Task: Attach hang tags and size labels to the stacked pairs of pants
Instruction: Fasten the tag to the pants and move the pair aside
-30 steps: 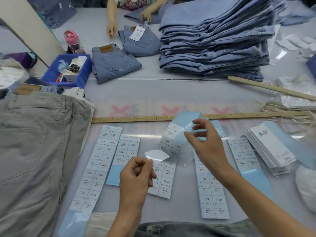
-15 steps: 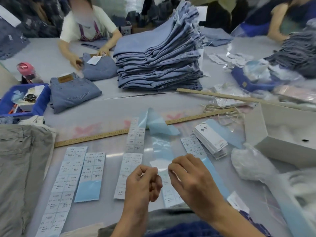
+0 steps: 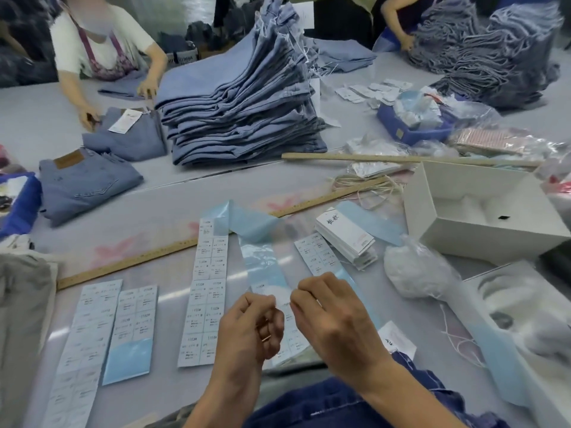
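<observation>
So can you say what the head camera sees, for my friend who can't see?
Two hands, left and right, pinch a sticker on a blue label strip. More label sheets lie on the table, with stacked jeans behind.

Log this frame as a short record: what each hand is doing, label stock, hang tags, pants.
left hand: fingers curled, pinching a size label at its left edge
right hand: pinching the same label from the right
label strip: pale blue backing, curling up from the table
label sheets: flat, left of the hands
hang tag stack: right of the strip
stacked pants: light blue pile, far side
</observation>
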The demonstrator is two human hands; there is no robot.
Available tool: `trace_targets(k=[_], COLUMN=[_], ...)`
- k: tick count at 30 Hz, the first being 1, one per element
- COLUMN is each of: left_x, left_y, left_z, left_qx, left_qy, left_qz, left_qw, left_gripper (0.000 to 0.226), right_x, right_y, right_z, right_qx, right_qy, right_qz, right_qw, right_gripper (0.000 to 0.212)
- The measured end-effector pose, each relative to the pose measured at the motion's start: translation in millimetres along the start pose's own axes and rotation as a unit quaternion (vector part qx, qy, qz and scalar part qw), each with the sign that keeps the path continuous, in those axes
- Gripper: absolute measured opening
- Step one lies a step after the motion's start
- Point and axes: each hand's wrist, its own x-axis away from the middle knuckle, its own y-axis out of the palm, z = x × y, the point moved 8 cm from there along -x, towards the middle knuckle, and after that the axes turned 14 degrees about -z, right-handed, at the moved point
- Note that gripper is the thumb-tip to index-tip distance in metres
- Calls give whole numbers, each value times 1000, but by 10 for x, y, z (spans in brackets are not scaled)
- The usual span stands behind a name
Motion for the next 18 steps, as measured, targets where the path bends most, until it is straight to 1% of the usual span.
trace_targets(k=[2, 3, 4, 5, 6, 7, 8, 9, 10, 11, 12, 14, 16, 17, 18], left_x=[-34, -81, -155, -261, -401, -576, -785, -1025, -1282, -1532, -1777, -2214, -2504, -2596, -2662], left_y=[82, 82, 54, 11, -2, 46, 145, 290, 474, 677, 906, 1350, 1692, 1790, 1851], left_z=[27, 42, 64, 96, 133, 159, 157, 117, 48, -33, -122, -335, -577, -685, -779], left_qx=[50, 66, 62, 27, -41, -136, -248, -361, -460, -541, -609, -724, -810, -839, -857], left_qy=[-4, 4, 16, 34, 50, 66, 77, 85, 91, 103, 119, 150, 165, 167, 164], left_qz=[-42, -53, -52, -35, -20, -19, -24, -40, -61, -83, -112, -167, -205, -214, -223], left_qw=[998, 996, 997, 998, 998, 988, 966, 928, 881, 831, 776, 653, 524, 471, 435], left_gripper=[6, 12, 16, 16, 11, 5, 6, 11, 15, 16, 18, 24, 25, 24, 24], right_x=[23, 47, 93, 171, 278, 407, 548, 691, 829, 947, 1039, 1141, 1212, 1219, 1220], right_y=[34, 54, 69, 90, 129, 187, 263, 343, 415, 484, 538, 640, 719, 740, 751], right_z=[119, 235, 399, 608, 841, 1067, 1265, 1434, 1560, 1650, 1708, 1783, 1809, 1819, 1829], right_qx=[-43, -85, -142, -214, -289, -359, -414, -452, -475, -490, -500, -509, -509, -509, -507], right_qy=[28, 63, 118, 188, 263, 336, 401, 454, 494, 522, 539, 555, 569, 569, 567], right_qz=[9, 16, 33, 60, 96, 134, 169, 201, 229, 249, 263, 275, 282, 284, 286], right_qw=[999, 994, 982, 957, 915, 860, 800, 741, 691, 653, 625, 598, 581, 580, 583], right_gripper=[9, 8, 8, 9, 11, 12, 12, 12, 12, 12, 12, 11, 11, 12, 13])
